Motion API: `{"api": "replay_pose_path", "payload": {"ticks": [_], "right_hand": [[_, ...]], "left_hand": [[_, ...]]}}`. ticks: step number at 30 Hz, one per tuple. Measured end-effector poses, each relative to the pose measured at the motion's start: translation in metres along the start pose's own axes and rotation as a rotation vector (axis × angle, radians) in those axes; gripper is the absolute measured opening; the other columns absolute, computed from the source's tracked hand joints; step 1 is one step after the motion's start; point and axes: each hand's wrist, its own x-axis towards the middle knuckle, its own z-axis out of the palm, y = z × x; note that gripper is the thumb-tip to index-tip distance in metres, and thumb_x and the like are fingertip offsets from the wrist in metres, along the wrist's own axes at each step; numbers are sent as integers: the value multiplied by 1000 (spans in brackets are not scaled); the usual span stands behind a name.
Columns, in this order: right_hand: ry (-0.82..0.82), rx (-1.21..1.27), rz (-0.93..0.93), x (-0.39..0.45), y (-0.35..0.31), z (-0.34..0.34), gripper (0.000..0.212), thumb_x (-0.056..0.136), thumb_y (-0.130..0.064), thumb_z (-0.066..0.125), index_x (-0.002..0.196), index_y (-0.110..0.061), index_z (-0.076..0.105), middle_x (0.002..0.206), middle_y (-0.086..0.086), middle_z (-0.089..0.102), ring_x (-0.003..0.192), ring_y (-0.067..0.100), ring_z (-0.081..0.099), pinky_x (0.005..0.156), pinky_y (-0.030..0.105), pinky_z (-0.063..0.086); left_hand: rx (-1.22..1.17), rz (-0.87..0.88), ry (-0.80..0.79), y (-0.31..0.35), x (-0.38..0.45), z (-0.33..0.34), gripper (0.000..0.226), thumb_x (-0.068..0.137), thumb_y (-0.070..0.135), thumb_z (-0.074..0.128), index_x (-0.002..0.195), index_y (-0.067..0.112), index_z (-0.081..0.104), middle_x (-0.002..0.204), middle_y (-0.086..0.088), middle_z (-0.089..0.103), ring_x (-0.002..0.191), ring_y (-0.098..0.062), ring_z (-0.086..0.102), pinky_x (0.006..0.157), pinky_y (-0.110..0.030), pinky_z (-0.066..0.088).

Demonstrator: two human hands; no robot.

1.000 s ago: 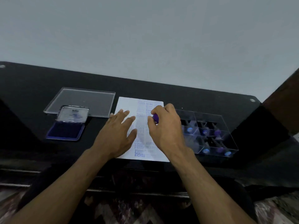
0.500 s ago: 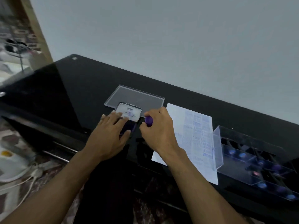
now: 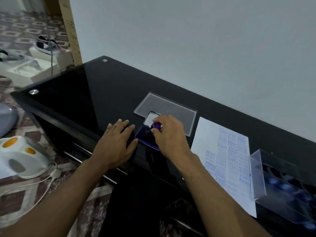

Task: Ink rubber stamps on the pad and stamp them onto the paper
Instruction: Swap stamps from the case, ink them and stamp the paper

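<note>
My right hand (image 3: 168, 134) grips a purple-handled rubber stamp (image 3: 157, 126) and holds it down on the open blue ink pad (image 3: 143, 137); the stamp's base is hidden by my fingers. The pad's raised lid (image 3: 150, 118) stands just behind. My left hand (image 3: 116, 144) lies flat on the black table, fingers spread, its thumb touching the pad's left edge. To the right lies the white paper (image 3: 224, 161), covered with several blue stamped words.
A clear plastic lid (image 3: 171, 108) lies behind the pad. At the right a clear compartment box (image 3: 282, 185) holds more stamps with blue tops. The black glass table (image 3: 82, 93) drops off at the left; a white kettle (image 3: 20, 156) and cord sit on the floor.
My right hand carried the stamp left from the paper onto the ink pad. My left hand left the paper and now rests beside the pad. The view swung left.
</note>
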Motion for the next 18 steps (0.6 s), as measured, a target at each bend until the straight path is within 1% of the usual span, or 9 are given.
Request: {"api": "replay_pose_path", "payload": {"ticks": [2, 4, 8, 12, 15, 18], "right_hand": [[-14, -30, -6, 3, -1, 2, 16, 93, -18, 64, 109, -18, 68, 108, -2, 61, 88, 9, 57, 81, 19, 47], [-20, -51, -12, 5, -1, 4, 17, 94, -19, 63, 110, -18, 68, 109, -1, 60, 89, 9, 56, 80, 18, 46], [-66, -103, -13, 7, -1, 12, 21, 95, -21, 61, 115, -17, 68, 114, 0, 61, 95, 10, 56, 82, 16, 42], [-79, -155, -36, 13, -1, 13, 18, 93, -20, 65, 111, -19, 69, 110, 0, 63, 85, 6, 48, 75, 15, 35], [-99, -162, -43, 15, 0, 11, 20, 93, -20, 64, 113, -19, 70, 110, 0, 65, 86, 6, 49, 78, 16, 36], [-97, -162, -53, 16, 0, 13, 19, 95, -21, 63, 112, -20, 71, 107, -1, 65, 81, 4, 44, 73, 9, 32]], "left_hand": [[5, -1, -1, -3, 1, 3, 79, 91, 65, 19, 152, 20, 41, 160, -7, 35, 153, -27, 21, 125, -50, 15], [20, 3, -6, -5, 2, 5, 79, 91, 65, 18, 151, 19, 42, 161, -7, 34, 153, -27, 20, 125, -51, 15], [37, 7, -1, -7, 2, 10, 79, 91, 64, 16, 151, 20, 42, 161, -7, 33, 154, -26, 18, 125, -51, 13], [36, 0, 9, -8, 2, 13, 79, 91, 64, 15, 151, 21, 42, 163, -6, 31, 154, -25, 16, 125, -50, 11], [41, -6, 26, -6, 1, 14, 78, 92, 64, 15, 151, 21, 42, 163, -6, 31, 154, -24, 16, 126, -49, 10], [54, -7, 39, -5, 0, 15, 77, 93, 63, 15, 151, 21, 43, 161, -7, 33, 154, -25, 18, 125, -50, 13]]}}
